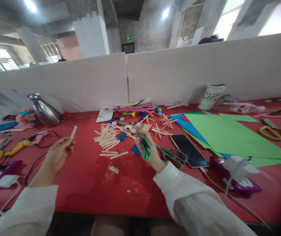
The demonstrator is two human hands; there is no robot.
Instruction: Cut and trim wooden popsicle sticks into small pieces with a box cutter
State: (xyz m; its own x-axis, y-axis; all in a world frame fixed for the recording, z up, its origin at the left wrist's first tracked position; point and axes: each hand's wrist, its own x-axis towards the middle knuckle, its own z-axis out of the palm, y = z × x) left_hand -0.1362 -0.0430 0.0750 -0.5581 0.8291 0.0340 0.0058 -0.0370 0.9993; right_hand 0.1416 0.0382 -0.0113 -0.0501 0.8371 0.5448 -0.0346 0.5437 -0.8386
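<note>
My left hand (pixel 58 156) is raised over the left part of the red table, its fingers closed on a short wooden craft stick (pixel 74 132) that points up. In my right hand (pixel 152 154) is a green and black utility knife (pixel 145 146), its tip pointing up and away from me. Between and beyond my hands lies a loose pile of wooden craft sticks (pixel 107 137). Broken stick pieces (pixel 114 169) and small chips lie nearer to me. Scissors with grey-green handles (pixel 172 155) rest just right of my right hand.
Right of the scissors lies a phone (pixel 189 150) on a charging cable, beside green paper sheets (pixel 229 134). A purple power strip (pixel 247 186) sits front right. Pink pipe cleaners (pixel 137 109), a steel jug (pixel 44 109) and a cup (pixel 211 97) stand or lie toward the white partition (pixel 179 73).
</note>
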